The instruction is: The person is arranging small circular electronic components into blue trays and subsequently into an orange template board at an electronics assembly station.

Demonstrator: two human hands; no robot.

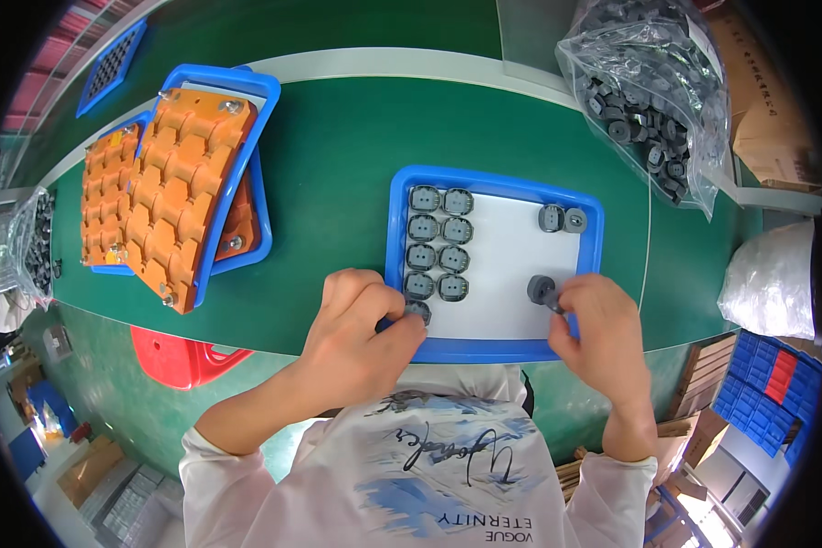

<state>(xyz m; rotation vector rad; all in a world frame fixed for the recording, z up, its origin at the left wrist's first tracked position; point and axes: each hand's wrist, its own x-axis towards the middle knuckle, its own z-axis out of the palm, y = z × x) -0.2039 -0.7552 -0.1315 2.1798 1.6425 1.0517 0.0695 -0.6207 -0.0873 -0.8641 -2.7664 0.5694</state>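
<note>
A blue-rimmed tray with a white bottom lies on the green table in front of me. Down its left side, several rounded grey plastic parts stand in two neat columns. At the near left corner my left hand is closed, its thumb and fingers pinching another grey plastic part at the foot of the left column. My right hand reaches over the near right side, fingertips closed on a dark grey plastic part. Its far side shows; the fingers cover the rest. Two more grey parts sit side by side in the far right corner.
Orange moulded fixtures in stacked blue trays stand at the left. A clear bag of loose grey parts lies at the far right, by a cardboard box. Below the table's near edge is a red stool.
</note>
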